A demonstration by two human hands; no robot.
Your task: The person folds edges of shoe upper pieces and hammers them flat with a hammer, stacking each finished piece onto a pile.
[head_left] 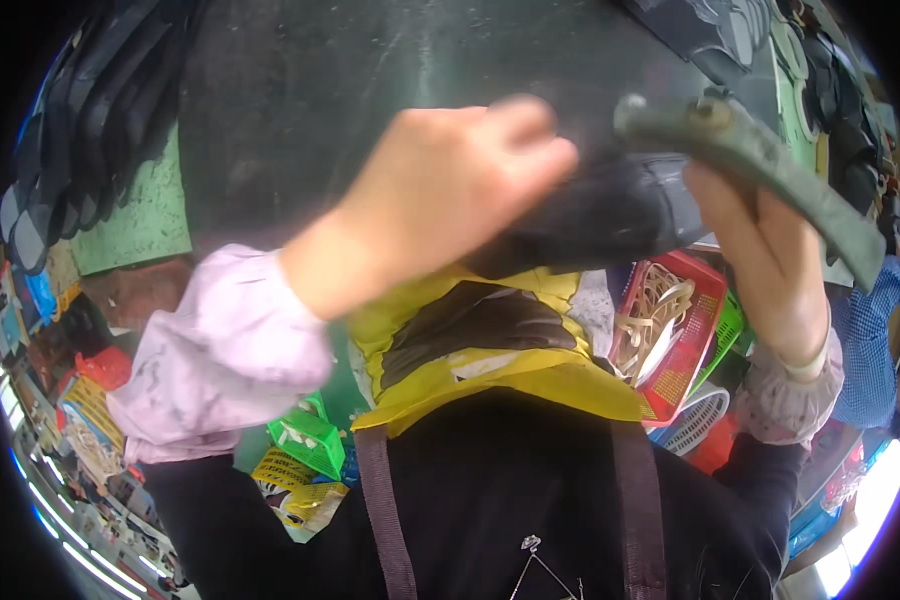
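Left hand point(450, 190): motion-blurred; fingertips indistinct, grip on the dark sheet point(370, 90) cannot be confirmed. Right hand point(760, 260): fingers partly hidden behind the grey-green strap point(770, 165) and the dark folded piece point(610, 220). Sheet cut off at the top edge. Red basket point(685, 340) contents too small to identify.

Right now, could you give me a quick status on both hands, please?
Left hand pressing on the dark sheet. Right hand holding the grey-green strap piece. Red basket below, apart.

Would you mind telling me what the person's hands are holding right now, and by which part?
The right hand grips a grey-green strap-like piece from below, near its middle. The left hand presses on a dark sheet; its grip cannot be told.
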